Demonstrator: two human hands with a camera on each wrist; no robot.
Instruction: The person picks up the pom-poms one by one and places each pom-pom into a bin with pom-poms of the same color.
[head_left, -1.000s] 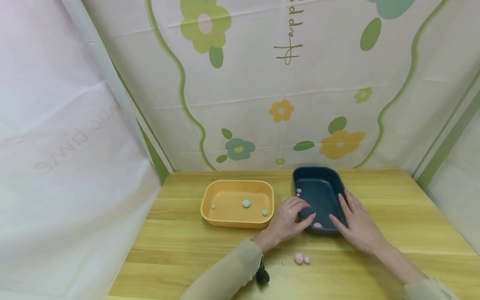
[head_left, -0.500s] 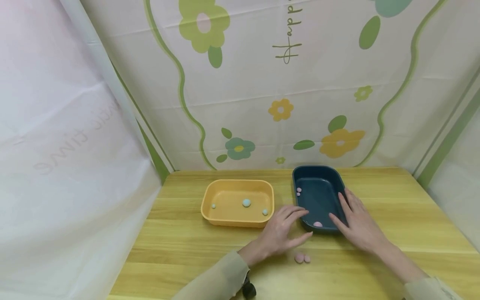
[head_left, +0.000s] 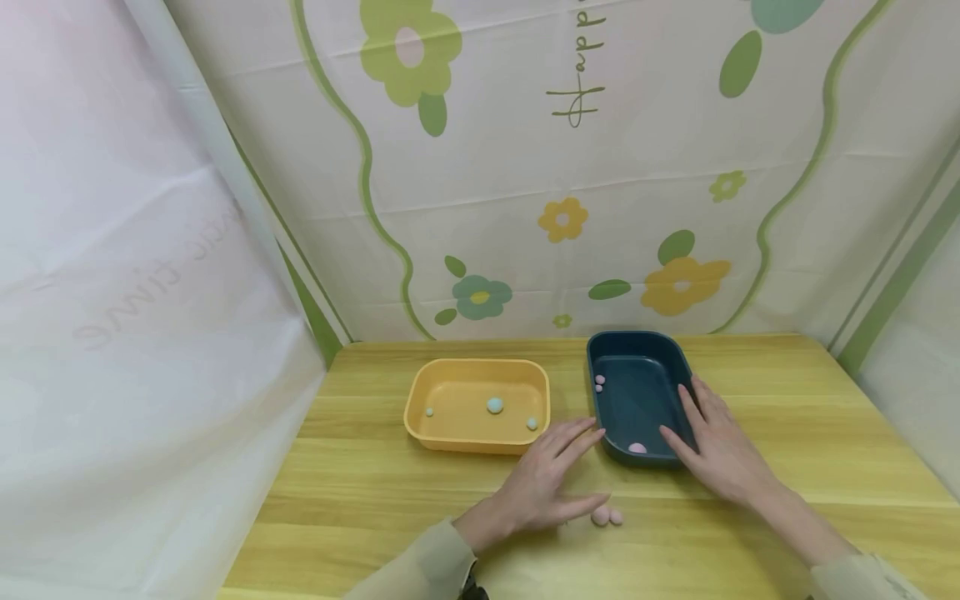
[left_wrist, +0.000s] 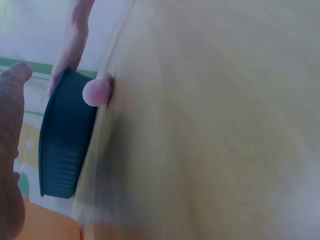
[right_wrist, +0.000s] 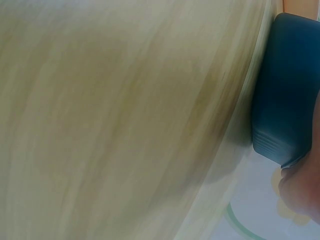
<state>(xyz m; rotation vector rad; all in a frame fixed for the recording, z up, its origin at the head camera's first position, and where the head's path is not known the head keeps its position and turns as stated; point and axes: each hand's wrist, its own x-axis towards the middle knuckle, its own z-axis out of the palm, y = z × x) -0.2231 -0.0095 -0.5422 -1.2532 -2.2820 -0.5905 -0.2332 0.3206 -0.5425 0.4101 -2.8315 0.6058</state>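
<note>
My right hand (head_left: 723, 450) holds the right wall of the dark blue tray (head_left: 637, 404), its thumb and a finger reaching over the rim. Inside that tray lie a larger pink ball (head_left: 637, 448) at the front and two small pink balls (head_left: 600, 381) by the left wall. My left hand (head_left: 536, 483) hovers left of the tray with spread fingers and nothing in them. Close to its thumb, two touching pink balls (head_left: 602, 516) rest on the table; the left wrist view also shows these pink balls (left_wrist: 97, 91).
To the left stands a yellow tray (head_left: 477, 446) with several light blue balls (head_left: 495, 405) in it. A floral cloth (head_left: 510, 150) hangs behind the wooden table (head_left: 360, 500), and a white cloth (head_left: 150, 333) hangs on the left.
My left hand has drawn back from over the dark blue tray, toward the front left, and its thumb is now beside the two pink balls on the table. The right hand stays put.
</note>
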